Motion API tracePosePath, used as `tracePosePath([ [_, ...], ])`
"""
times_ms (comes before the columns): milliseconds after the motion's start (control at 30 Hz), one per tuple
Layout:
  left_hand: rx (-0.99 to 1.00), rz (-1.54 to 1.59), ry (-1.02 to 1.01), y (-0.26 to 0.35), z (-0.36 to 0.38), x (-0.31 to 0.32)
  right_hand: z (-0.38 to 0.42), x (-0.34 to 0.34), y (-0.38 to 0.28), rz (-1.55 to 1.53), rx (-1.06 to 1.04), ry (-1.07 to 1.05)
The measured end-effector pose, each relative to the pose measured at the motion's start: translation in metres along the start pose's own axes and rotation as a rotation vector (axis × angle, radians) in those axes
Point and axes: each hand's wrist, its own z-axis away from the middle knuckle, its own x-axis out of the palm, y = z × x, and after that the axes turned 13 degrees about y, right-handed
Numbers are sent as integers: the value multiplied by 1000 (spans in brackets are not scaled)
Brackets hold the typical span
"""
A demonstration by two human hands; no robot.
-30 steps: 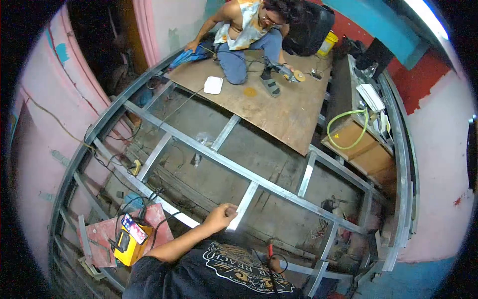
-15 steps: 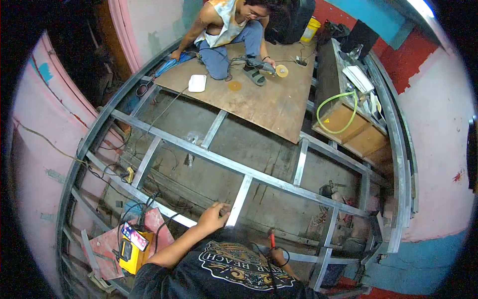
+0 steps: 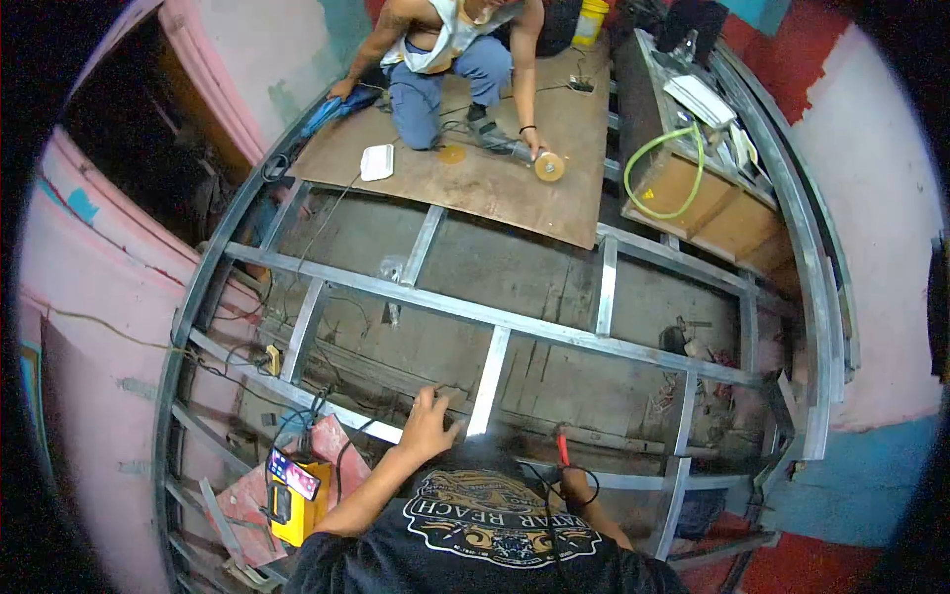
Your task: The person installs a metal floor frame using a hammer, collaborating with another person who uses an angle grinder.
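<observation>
My left hand (image 3: 429,428) is raised beside a short metal crossbar (image 3: 487,386), its fingers apart and holding nothing. Close to my body, my right hand (image 3: 577,485) is closed around a red tool (image 3: 563,449) that looks like a welding electrode holder. A dark cable (image 3: 594,492) loops by that hand. My black printed shirt (image 3: 495,510) fills the bottom of the view. Both hands are over a frame of metal tubes (image 3: 554,335) above a dirty floor.
A co-worker crouches on a brown board (image 3: 524,213), one hand on an angle grinder (image 3: 546,164). A yellow machine (image 3: 297,515) carries a phone (image 3: 295,475) at the lower left. Cables (image 3: 315,406) cross the frame. A wooden cabinet (image 3: 708,203) stands at the right.
The view has shifted, so the frame sits a little differently. My left hand's fingers are more spread and raised. The co-worker's grinder disc has turned to face me more and sits slightly lower.
</observation>
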Motion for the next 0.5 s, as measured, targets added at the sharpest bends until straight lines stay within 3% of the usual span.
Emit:
tracePosePath([
  [67, -11, 32, 0, 5, 0, -3, -40, -17, -30, -582, 885, -9],
  [100, -3, 26, -7, 6, 2, -1, -94, -37, -75, -603, 1570, 101],
  [133, -15, 16, -11, 7, 4, 0, -92, -35, -64, -614, 1575, 105],
  [200, -26, -7, -19, 8, 10, 3, -91, -29, -38, -419, 1351, -44],
  [333, -102, -37, -103, 17, 17, 6, -110, -13, -19, -345, 1336, 57],
  [367, -90, -34, -89, 19, 20, 7, -108, -6, -9, -432, 1227, 95],
  [467, -54, -46, -68, 17, 28, 12, -125, -18, -18, -473, 1352, 78],
  [500, -59, -39, -71, 16, 29, 13, -130, -22, -17, -264, 1342, -24],
])
